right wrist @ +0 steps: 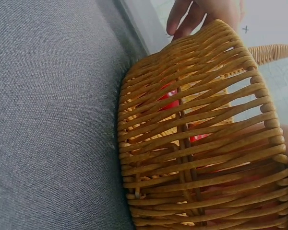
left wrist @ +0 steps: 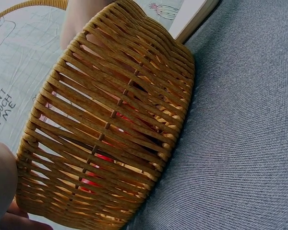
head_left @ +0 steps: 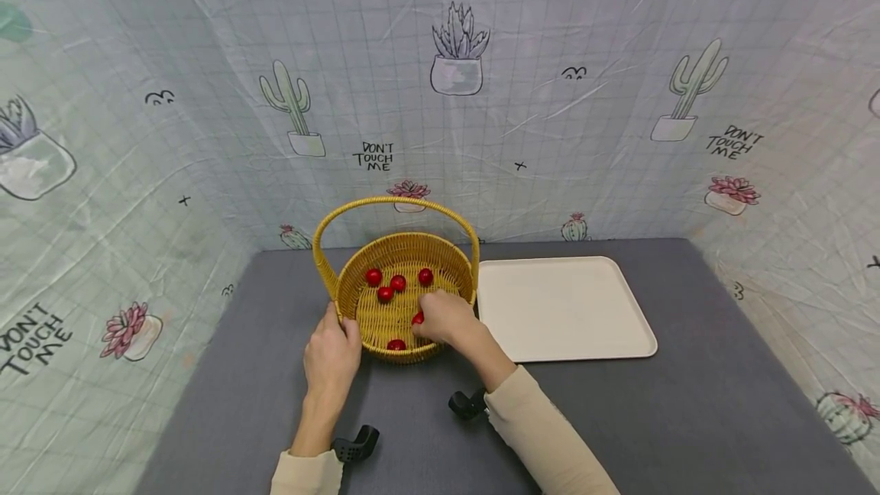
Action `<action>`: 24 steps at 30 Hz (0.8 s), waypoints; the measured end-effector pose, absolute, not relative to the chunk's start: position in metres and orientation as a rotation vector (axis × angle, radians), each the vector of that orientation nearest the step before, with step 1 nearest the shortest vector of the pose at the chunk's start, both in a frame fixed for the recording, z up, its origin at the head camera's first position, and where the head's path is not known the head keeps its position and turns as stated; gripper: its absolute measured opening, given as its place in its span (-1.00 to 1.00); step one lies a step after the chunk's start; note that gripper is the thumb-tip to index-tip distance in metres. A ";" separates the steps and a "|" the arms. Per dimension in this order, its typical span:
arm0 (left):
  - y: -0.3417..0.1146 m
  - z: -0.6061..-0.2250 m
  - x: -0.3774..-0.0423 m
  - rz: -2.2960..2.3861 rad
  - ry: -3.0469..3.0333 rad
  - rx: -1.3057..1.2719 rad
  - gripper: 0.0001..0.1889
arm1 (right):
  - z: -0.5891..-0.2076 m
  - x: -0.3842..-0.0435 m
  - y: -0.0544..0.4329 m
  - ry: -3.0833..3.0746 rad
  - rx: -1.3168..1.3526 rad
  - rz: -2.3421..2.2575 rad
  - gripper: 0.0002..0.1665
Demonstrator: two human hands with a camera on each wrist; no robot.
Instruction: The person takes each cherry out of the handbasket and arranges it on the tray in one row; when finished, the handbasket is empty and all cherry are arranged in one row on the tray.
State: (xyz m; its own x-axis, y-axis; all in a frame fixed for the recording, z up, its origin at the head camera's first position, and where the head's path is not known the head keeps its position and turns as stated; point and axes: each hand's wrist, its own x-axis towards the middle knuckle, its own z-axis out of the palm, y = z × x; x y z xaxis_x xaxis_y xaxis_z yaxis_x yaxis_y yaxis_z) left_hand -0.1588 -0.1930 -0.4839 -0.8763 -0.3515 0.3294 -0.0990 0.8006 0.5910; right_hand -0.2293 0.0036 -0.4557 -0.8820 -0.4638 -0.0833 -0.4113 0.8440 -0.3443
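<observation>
A yellow woven basket (head_left: 406,355) with a tall arched handle stands on the grey surface. Several small shiny red balls (head_left: 373,276) lie spread over its bottom. At the basket's front left, my left hand (head_left: 333,354) grips the rim, thumb toward the inside. My right hand (head_left: 447,318) reaches over the front right rim into the basket, its curled fingers pinching one red ball (head_left: 418,318), partly hidden by them. In both wrist views the woven side (left wrist: 105,120) blocks most of the inside; bits of red show through the gaps.
Right beside the basket lies a flat cream tray (head_left: 564,312) with a raised rim. Behind the grey table (head_left: 687,418) hangs a pale sheet (head_left: 495,136) printed with cacti. Each wrist wears a black camera mount (head_left: 356,444).
</observation>
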 end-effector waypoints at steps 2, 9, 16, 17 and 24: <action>-0.193 -0.484 -0.158 -0.808 -2.559 0.339 -0.48 | -0.456 -0.229 0.004 2.879 -0.697 -0.487 -0.64; -0.193 -0.484 -0.158 -0.779 -2.543 0.317 -0.47 | -0.455 -0.227 0.005 2.936 -0.738 -0.495 -0.78; -0.194 -0.487 -0.158 -0.779 -2.521 0.296 -0.48 | -0.449 -0.219 0.009 3.009 -0.815 -0.566 -0.60; -0.194 -0.487 -0.158 -0.780 -2.522 0.295 -0.48 | -0.447 -0.218 0.010 3.021 -0.831 -0.580 -0.60; -0.195 -0.487 -0.159 -0.788 -2.550 0.305 -0.47 | -0.432 -0.208 0.017 3.084 -0.941 -0.665 -0.57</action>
